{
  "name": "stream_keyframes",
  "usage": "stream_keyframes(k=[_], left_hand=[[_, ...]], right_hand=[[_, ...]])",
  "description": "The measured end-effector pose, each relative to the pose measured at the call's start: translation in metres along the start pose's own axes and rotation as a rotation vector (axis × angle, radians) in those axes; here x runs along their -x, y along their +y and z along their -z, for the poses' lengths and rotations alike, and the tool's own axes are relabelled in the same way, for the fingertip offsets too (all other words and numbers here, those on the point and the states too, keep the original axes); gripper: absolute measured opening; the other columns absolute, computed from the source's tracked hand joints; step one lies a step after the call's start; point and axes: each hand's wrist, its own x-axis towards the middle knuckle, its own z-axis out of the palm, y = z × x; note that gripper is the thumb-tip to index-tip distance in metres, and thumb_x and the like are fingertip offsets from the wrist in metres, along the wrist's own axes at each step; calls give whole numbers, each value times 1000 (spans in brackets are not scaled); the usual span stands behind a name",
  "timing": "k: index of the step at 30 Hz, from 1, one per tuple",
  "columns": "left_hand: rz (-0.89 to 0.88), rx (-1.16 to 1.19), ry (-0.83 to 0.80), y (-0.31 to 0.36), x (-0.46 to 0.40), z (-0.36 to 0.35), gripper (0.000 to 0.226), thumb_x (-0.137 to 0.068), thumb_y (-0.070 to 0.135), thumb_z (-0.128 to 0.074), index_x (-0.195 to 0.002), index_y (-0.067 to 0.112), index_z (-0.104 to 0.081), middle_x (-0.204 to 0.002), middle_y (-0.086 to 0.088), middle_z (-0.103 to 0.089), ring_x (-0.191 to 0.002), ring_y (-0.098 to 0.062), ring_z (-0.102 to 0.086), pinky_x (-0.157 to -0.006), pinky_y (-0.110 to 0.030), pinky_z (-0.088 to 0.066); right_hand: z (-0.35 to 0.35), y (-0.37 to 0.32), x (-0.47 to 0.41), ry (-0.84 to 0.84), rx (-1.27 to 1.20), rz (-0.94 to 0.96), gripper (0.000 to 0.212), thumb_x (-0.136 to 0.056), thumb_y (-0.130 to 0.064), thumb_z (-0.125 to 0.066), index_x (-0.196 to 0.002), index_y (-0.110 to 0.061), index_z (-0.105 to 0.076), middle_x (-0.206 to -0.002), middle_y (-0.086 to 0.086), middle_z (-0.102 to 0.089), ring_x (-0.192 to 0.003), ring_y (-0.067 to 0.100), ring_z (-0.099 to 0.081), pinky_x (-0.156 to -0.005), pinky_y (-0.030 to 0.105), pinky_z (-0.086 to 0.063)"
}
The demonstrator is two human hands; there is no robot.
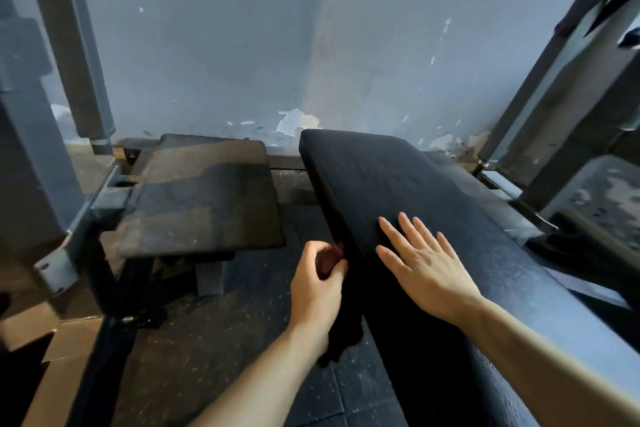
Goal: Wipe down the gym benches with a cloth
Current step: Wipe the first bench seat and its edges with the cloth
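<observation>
Bench (398, 184) under flat right hand (424, 262), fingers straight; left hand (317, 282) fingers clamped on dark cloth (341, 333).

The left hand (317, 282) is curled, fingers and thumb pinched together, its bare forearm reaching up from below. The right hand (424, 258) lies flat, fingers straight and spread, palm down.
</observation>
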Motion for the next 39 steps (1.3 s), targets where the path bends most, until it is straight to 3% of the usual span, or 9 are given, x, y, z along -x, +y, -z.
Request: stream_keyframes(k=[10, 14, 17, 23, 25, 29, 31, 34, 39], left_hand=[[-19, -33, -98, 13, 77, 10, 11, -90, 19, -65, -90, 26, -57, -83, 11, -65, -79, 0, -61, -65, -12, -44], [114, 7, 77, 21, 84, -5, 8, -92, 15, -61, -96, 20, -56, -92, 6, -64, -92, -16, -62, -72, -20, -40], [-41, -51, -87, 16, 121, 5, 9, -90, 19, -64, -91, 25, -57, -87, 11, -66, -84, -3, -62, -71, -18, -46], [62, -48, -66, 47, 141, 5, 12, -91, 12, -60, -99, 20, -58, -94, 9, -62, -88, -9, -59, -63, -10, -41], [7, -107, -216, 52, 162, 9, 12, -89, 14, -64, -97, 23, -60, -95, 7, -63, -87, -8, -60, -66, -12, -44], [17, 36, -272, 67, 198, 31, 14, -87, 12, -65, -92, 25, -62, -97, -1, -68, -94, -17, -65, -81, -33, -54], [97, 290, -326, 84, 210, 28, 15, -89, 6, -63, -100, 15, -61, -98, -6, -69, -93, -24, -67, -85, -40, -55], [138, 547, -514, 108, 221, 21, 15, -92, 4, -58, -107, 4, -59, -92, -7, -66, -88, -21, -67, -80, -36, -56], [0, 268, -315, 103, 198, 19, 12, -96, 10, -54, -90, 9, -64, -88, -4, -63, -81, -12, -64, -74, -30, -58]], right_hand=[[-7, -27, 91, 6, -15, -25, 59, -100, -54, -13, -152, -35, 8, -160, -8, 15, -145, 7, 18, -119, 33, 9], [-8, -27, 142, 14, -33, 38, 101, -63, -80, 30, -151, -36, 9, -159, -12, 16, -139, -2, 23, -115, 25, 14], [-12, -22, 171, 15, -31, 29, 115, -49, -75, 44, -151, -37, 9, -159, -12, 16, -136, -4, 25, -113, 23, 15], [-12, -28, 191, 21, -63, 24, 93, -69, -69, 17, -153, -32, 4, -161, -9, 10, -145, 3, 15, -115, 26, 11], [-10, -30, 205, 47, -92, 34, 80, -84, -69, -2, -154, -29, 0, -162, -8, 3, -146, 4, 9, -115, 23, 8], [0, -41, 243, 225, -751, 28, 66, -89, -23, -67, -147, -27, -35, -140, -10, -52, -128, 3, -47, -112, 29, -34], [6, -51, 261, 303, -1036, 58, 77, -80, -5, -72, -145, -28, -37, -131, -13, -58, -121, 4, -54, -103, 38, -46], [21, -47, 268, 528, -1085, -3, 80, -73, 10, -64, -136, -37, -46, -115, -15, -64, -106, 8, -62, -92, 44, -53], [50, -7, 260, 743, -776, -4, 89, -66, 24, -52, -133, -34, -50, -96, -7, -54, -90, -2, -53, -86, 14, -45]])
